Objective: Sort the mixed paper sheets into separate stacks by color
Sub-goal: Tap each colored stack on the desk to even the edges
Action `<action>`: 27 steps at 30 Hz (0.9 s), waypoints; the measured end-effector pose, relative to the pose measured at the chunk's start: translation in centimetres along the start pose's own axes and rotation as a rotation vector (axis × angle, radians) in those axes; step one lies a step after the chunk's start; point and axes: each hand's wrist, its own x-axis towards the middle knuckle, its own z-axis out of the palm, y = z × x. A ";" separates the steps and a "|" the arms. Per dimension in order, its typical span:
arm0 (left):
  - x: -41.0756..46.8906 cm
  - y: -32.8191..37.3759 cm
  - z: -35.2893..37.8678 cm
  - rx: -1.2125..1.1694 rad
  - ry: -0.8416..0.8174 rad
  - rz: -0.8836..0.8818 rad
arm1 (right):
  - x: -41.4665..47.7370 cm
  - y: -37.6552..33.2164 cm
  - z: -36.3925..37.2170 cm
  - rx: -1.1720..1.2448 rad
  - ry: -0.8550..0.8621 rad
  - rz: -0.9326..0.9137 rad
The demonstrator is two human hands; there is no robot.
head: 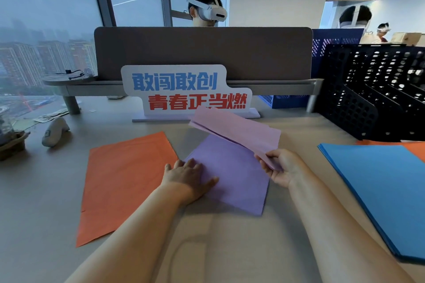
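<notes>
Several pale lilac paper sheets (236, 130) are pinched by a corner in my right hand (281, 167), raised over the flat purple paper stack (239, 186) on the pale surface (46, 202). My left hand (190, 174) pins that stack with straight fingers. I judge I'm adding purples to their pile. Next they need lowering and squaring, and my left hand lies where they would land. Just left lies the orange paper stack (124, 181). Far right, the blue paper stack (379, 190) sits before a black perforated file rack (379, 89). A white slogan sign (184, 92) stands close behind.
</notes>
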 end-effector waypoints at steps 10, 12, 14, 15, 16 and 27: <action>1.5 -3.1 0.2 -0.870 0.246 -0.290 | 0.6 -0.4 -1.3 -0.945 0.149 -0.075; 2.1 -3.6 0.4 -1.071 0.281 -0.357 | 0.7 -0.3 -1.3 -1.052 0.161 -0.112; 2.5 -3.4 0.4 -1.179 0.258 -0.379 | 0.6 -0.1 -1.1 -1.144 0.180 -0.154; 2.5 -3.1 0.3 -1.192 0.235 -0.380 | 0.5 -0.1 -1.1 -1.179 0.190 -0.171; 2.6 -3.0 0.3 -1.186 0.212 -0.376 | 0.5 0.0 -1.0 -1.195 0.196 -0.182; 1.5 -2.5 -0.9 -1.392 0.046 -0.357 | 0.0 -0.6 -1.1 -0.915 0.143 -0.164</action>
